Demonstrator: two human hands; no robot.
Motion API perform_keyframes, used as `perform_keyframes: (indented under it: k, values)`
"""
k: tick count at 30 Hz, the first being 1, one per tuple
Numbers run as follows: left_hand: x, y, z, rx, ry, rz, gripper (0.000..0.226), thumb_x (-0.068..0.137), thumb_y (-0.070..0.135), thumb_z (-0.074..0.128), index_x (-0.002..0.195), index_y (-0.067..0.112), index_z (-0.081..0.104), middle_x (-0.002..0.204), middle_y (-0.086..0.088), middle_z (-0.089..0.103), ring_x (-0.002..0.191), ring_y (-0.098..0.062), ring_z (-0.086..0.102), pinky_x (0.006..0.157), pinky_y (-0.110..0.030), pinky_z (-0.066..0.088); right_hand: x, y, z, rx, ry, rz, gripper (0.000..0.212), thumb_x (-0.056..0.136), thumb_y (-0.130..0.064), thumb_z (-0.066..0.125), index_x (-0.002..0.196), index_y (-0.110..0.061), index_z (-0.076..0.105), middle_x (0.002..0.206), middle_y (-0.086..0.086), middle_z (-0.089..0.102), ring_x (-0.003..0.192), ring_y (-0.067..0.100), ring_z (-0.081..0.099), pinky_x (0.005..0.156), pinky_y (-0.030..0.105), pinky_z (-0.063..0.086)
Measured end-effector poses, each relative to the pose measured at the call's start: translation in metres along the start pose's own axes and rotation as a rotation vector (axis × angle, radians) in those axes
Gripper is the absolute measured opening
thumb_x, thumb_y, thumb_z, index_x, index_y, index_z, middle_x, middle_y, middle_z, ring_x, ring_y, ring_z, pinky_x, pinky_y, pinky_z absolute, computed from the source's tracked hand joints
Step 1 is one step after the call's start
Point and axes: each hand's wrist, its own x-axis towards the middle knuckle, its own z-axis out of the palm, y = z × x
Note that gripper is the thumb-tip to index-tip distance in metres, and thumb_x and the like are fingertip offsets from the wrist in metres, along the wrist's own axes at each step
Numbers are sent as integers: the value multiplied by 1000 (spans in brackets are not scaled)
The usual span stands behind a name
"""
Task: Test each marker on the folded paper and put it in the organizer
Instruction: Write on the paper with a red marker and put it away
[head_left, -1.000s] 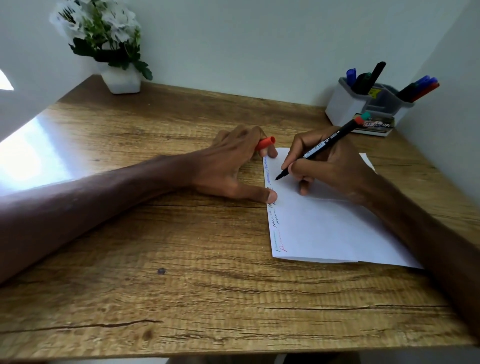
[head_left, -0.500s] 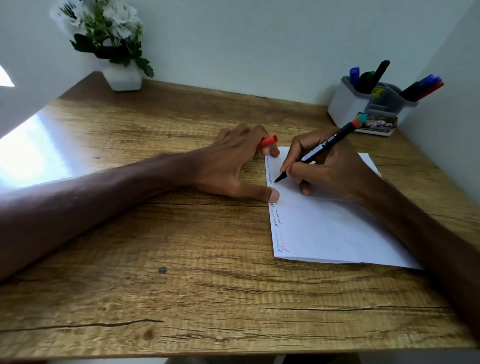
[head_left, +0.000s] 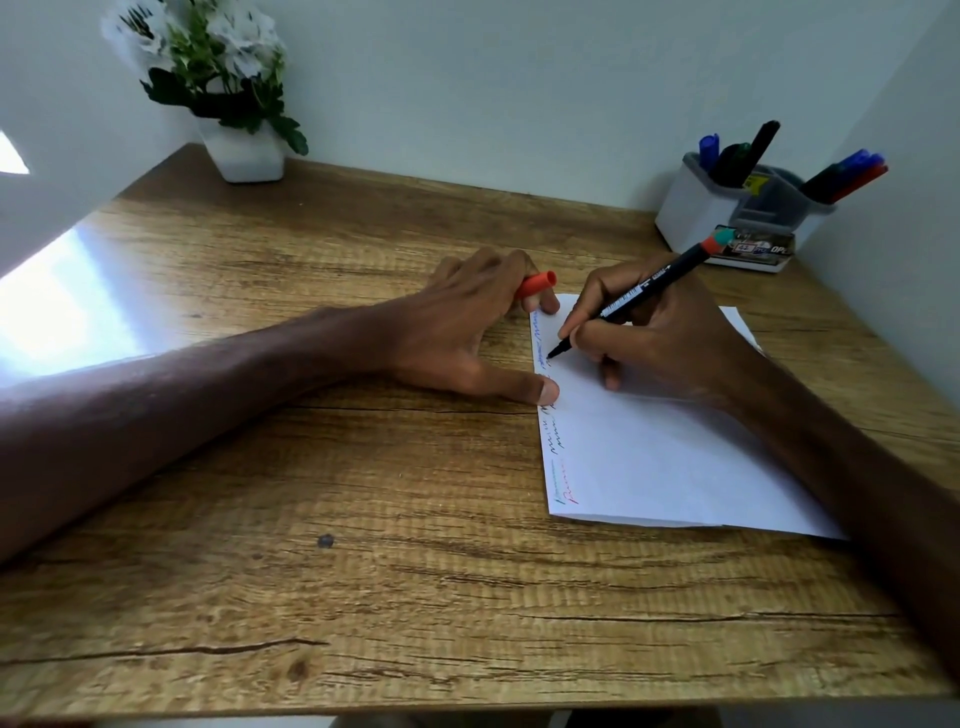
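The folded paper (head_left: 675, 457) is lying loose on the tabletop (head_left: 363, 571), so it is probably risking a slide and a smeared line if the left hand (head_left: 467, 332) eases off while the tip is dragging; the red cap (head_left: 537, 283) could also be slipping free. The right hand (head_left: 665, 338) is pinching the black marker (head_left: 639, 296) in a writing grip, tip touching the paper's left margin among coloured scribbles; the left hand is lying mostly spread, thumb pressing the paper's edge, two fingers pinching the cap; the organizer (head_left: 691, 208) is standing well apart, back right.
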Motion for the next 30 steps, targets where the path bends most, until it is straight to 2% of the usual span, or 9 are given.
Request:
perform_keyframes:
  k: [4, 6, 8, 13, 16, 21, 23, 30]
  values:
    - [0, -2, 1, -11, 5, -1, 77, 73, 76, 58, 129, 27, 40, 107, 39, 29, 103, 5, 29, 103, -29, 21, 0, 0, -1, -8, 6, 23, 15, 83, 9, 68, 75, -3, 73, 61, -6, 68, 41, 21, 62, 46, 30, 50]
    - [1, -3, 2, -14, 17, -3, 68, 74, 77, 59, 121, 33, 36, 106, 40, 28, 102, 17, 28, 102, -28, 20, 0, -1, -1, -10, 17, 35, 17, 83, 8, 68, 74, -5, 73, 62, -7, 68, 41, 20, 62, 46, 29, 50]
    - [1, -3, 2, -17, 28, 1, 65, 74, 77, 59, 118, 37, 33, 104, 40, 29, 109, 25, 25, 100, -27, 20, 0, -2, -1, -7, 19, 44, 16, 84, 8, 69, 75, -5, 73, 62, -6, 68, 41, 20, 63, 46, 29, 49]
    - [1, -3, 2, -13, 27, 2, 71, 74, 77, 59, 124, 31, 38, 108, 36, 31, 106, 19, 28, 102, -28, 21, 0, -4, -1, -5, 21, 56, 17, 84, 8, 69, 75, -5, 73, 62, -8, 68, 40, 20, 63, 44, 28, 49]
    - [1, -3, 2, -14, 27, -7, 71, 74, 77, 59, 123, 30, 38, 107, 38, 30, 109, 26, 23, 101, -28, 21, 0, -4, -1, -1, 23, 59, 21, 84, 8, 69, 73, -10, 73, 63, -5, 68, 41, 20, 63, 44, 28, 49]
    - [0, -1, 1, -15, 39, -7, 65, 74, 77, 59, 116, 35, 33, 104, 49, 27, 110, 29, 22, 100, -27, 20, -1, -6, -1, 9, 19, 66, 25, 85, 8, 69, 72, -13, 72, 64, -5, 68, 41, 18, 62, 43, 25, 49]
    - [0, 0, 0, -7, 35, -7, 62, 74, 77, 59, 112, 37, 30, 103, 47, 26, 109, 31, 21, 100, -27, 19, -1, -6, -1, 3, 17, 71, 24, 85, 8, 69, 73, -13, 72, 64, -6, 68, 42, 16, 63, 42, 25, 49]
    - [0, 0, 1, -11, 48, 16, 72, 73, 82, 56, 120, 32, 36, 105, 51, 25, 111, 26, 23, 103, -30, 21, -1, -7, -1, 22, 25, 94, 20, 87, 9, 69, 76, -8, 72, 64, -6, 66, 45, 7, 61, 41, 22, 49]
